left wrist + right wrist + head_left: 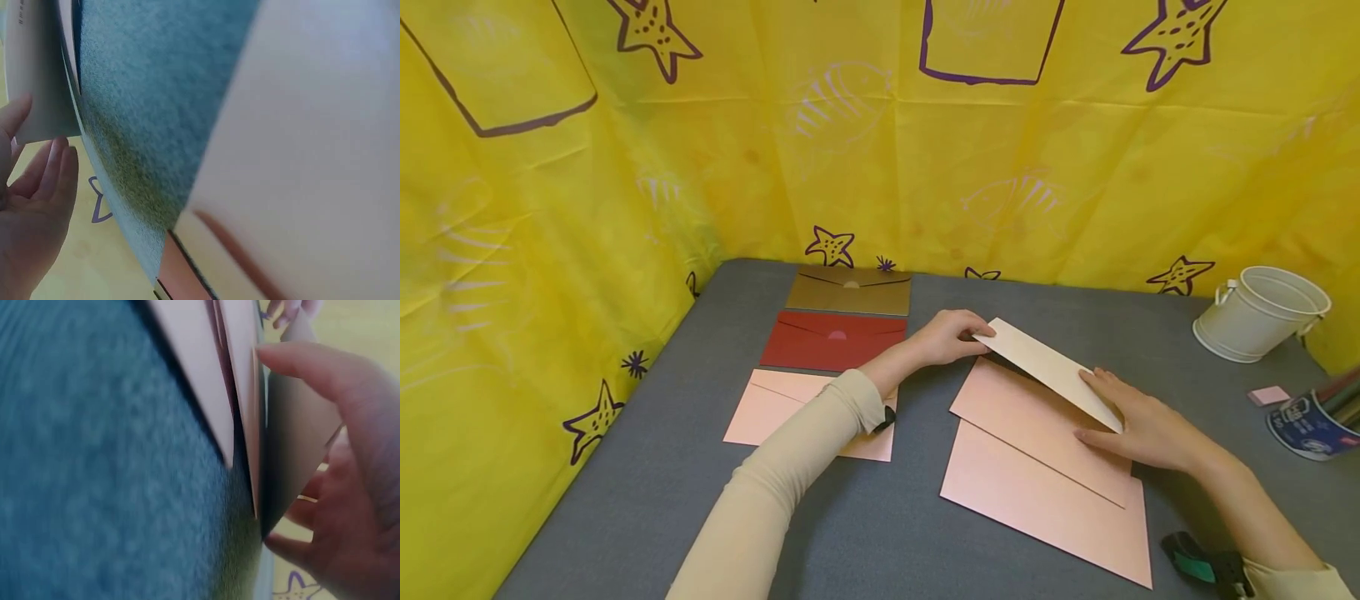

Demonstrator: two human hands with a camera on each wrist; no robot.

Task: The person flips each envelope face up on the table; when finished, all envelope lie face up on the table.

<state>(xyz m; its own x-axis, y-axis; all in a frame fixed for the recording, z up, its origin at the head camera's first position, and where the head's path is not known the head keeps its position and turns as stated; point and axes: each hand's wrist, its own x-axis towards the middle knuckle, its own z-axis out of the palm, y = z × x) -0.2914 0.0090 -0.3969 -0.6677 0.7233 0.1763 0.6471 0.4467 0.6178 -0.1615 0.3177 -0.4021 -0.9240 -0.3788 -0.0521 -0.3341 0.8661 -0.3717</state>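
A cream rectangular panel (1052, 371) is lifted at a slant along the far side of a pink envelope (1045, 429), which overlaps a second pink envelope (1045, 508). At the panel's left end, my left hand (951, 337) pinches the corner between thumb and fingers. The fingers of my right hand (1150, 425) lie extended along the panel's right end, the thumb spread apart over the upper pink envelope. In the right wrist view, that thumb tip (269, 356) is right at a pink edge. Small print shows on the panel (40, 62) in the left wrist view.
Left of my hands lie a gold envelope (850, 296), a red envelope (835, 342) and a pink one (767, 408) partly under my left forearm. At the right stand a white bucket (1255, 321) and a blue-labelled tin (1307, 425) beside a small pink block (1268, 395). Yellow cloth (925, 183) hangs behind.
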